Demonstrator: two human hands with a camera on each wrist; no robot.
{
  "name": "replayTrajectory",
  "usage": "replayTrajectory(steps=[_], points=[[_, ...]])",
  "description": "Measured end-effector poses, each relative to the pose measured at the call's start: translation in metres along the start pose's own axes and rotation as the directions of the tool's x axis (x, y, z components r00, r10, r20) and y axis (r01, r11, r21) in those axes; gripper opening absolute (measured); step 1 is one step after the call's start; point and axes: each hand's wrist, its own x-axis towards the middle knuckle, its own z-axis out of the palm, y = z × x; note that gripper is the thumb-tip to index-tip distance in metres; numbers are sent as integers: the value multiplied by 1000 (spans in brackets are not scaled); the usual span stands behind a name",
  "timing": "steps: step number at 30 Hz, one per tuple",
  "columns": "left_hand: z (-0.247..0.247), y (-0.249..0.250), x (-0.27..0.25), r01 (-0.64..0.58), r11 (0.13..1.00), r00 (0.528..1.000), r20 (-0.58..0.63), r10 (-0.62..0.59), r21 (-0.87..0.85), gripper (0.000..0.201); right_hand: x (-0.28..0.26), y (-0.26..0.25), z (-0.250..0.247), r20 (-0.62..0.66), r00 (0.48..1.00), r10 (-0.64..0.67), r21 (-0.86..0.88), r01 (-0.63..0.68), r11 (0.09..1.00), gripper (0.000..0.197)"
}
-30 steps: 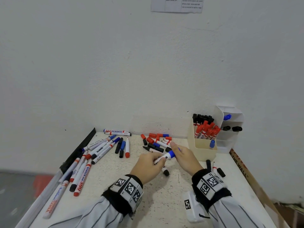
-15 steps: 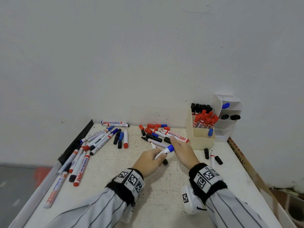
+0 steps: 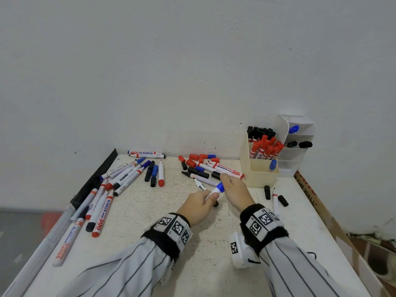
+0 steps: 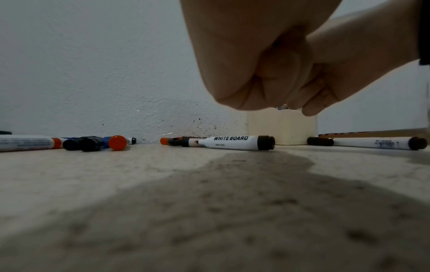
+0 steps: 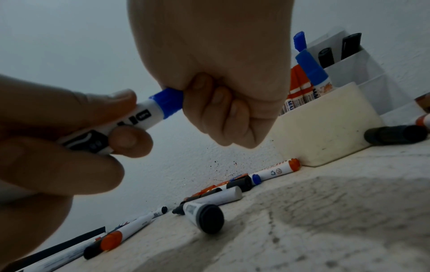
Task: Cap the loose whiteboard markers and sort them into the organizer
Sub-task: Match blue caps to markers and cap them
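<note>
Where the speckled tabletop (image 3: 132, 213) meets the wall, a cream organizer (image 3: 258, 175) stands at the back right, its rear section packed with black-capped markers (image 3: 259, 132), the middle with red-capped markers (image 3: 265, 149), and the low front pocket holding a single blue-capped marker (image 3: 272, 165). Just behind and to its right stands a white tiered organizer (image 3: 296, 156); a blue cap (image 3: 293, 129) shows in its top tier and two black caps (image 3: 299, 144) in the tier below. Near the middle of the tabletop and above it, the left hand (image 3: 198, 207) has its fingers and thumb curled round the white barrel of a blue whiteboard marker (image 3: 215, 191), while the right hand (image 3: 236, 192) closes its curled fingers over the blue cap end of the same marker; the right wrist view shows the blue cap (image 5: 166, 102) disappearing into that fist, so how far it is seated cannot be told. Loose red, blue and black caps (image 3: 196, 160) and uncapped markers lie in a cluster behind the hands, among them a red "Whiteboard Marker 500" (image 3: 228, 169) whose end lies just beside the cream organizer. More markers (image 3: 126, 175) fan out across the left side, and a black cap (image 3: 267, 192) and a thin marker (image 3: 275, 203) lie in front of the organizer.
</note>
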Motion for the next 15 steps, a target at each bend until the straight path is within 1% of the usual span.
replayTrajectory(steps=[3,7,13,15], points=[[1,2,1,34,999,999,38,-32,-40,39,-1,1,-2,14,1000,-5,4,5,1000,39],[0,4,-1,71,992,995,79,-63,-105,38,0,1,-3,67,998,-4,-21,5,1000,39],[2,3,-1,29,996,1000,7,-29,-87,39,3,-3,-6,90,996,-4,-39,8,999,40],[2,3,-2,35,996,999,22,-33,-88,40,2,-2,-6,104,995,-11,-33,14,999,40]])
